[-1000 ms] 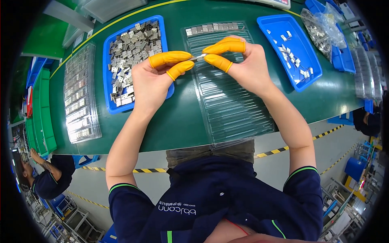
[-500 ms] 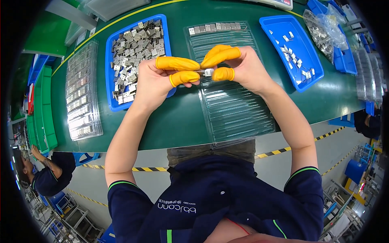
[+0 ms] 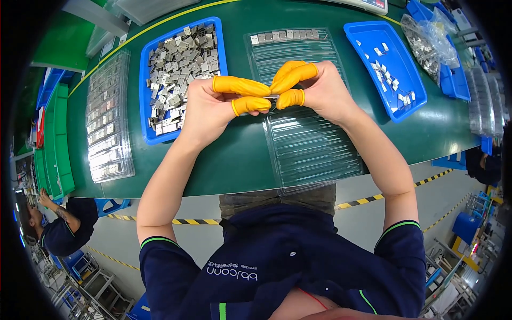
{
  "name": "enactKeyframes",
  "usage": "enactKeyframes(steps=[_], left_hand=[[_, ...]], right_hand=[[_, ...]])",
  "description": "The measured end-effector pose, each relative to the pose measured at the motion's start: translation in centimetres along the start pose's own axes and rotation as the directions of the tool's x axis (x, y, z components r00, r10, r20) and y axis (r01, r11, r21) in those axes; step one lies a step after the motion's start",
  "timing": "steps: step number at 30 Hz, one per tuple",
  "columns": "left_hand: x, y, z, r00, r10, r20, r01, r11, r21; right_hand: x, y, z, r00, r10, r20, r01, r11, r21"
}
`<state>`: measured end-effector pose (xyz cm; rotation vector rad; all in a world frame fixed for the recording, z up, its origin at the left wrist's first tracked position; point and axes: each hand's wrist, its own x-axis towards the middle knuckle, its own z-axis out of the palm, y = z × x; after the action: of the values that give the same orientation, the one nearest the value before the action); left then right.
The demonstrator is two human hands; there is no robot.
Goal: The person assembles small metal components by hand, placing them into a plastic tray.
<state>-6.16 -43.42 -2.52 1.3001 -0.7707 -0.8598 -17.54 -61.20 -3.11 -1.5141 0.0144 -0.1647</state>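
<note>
My left hand (image 3: 213,109) and my right hand (image 3: 320,90), both with yellow finger covers on thumb and fingers, meet fingertip to fingertip over the clear ribbed plastic tray (image 3: 314,146). Both are closed in a pinch on a small connector (image 3: 274,98), of which only a sliver shows between the fingertips. Whether its metal and white parts are joined is hidden. Along the far end of the clear tray lies a row of metal connectors (image 3: 288,36).
Left of my hands is a blue tray (image 3: 143,90) heaped with metal connector shells (image 3: 184,64). At right, another blue tray (image 3: 413,58) holds small white parts (image 3: 381,69). A filled clear tray (image 3: 109,122) lies farther left. Another person (image 3: 64,224) is at the far left.
My left hand has moved slightly right, and the fingertips of both hands have come together. The white piece that showed between them is now almost covered.
</note>
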Motion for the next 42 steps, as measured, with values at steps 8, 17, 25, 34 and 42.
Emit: enactKeyframes(steps=[8,17,25,34,42], left_hand=[[0.2,-0.1,0.7,0.995,0.071,-0.076,-0.073,0.997,-0.023],[0.6,-0.7,1.1,0.84,0.376,0.391,-0.474,0.156,0.867],[-0.1,-0.7,1.7,0.848,0.29,0.445,-0.497,0.14,0.856],[-0.3,-1.4,1.3,0.872,0.209,0.442,-0.479,0.183,0.859],[-0.5,-1.0,1.6,0.87,0.222,0.441,-0.478,0.158,0.864]], right_hand=[[0.1,-0.5,0.1,0.991,-0.079,-0.104,0.066,0.99,-0.124],[0.8,-0.4,-3.3,0.83,-0.389,-0.399,0.057,0.772,-0.634],[1.8,1.0,-2.6,0.814,-0.579,0.053,0.149,0.119,-0.982],[2.1,2.1,-1.3,0.818,-0.559,0.134,0.207,0.068,-0.976],[1.9,2.0,-1.0,0.873,-0.465,0.144,0.237,0.146,-0.961]])
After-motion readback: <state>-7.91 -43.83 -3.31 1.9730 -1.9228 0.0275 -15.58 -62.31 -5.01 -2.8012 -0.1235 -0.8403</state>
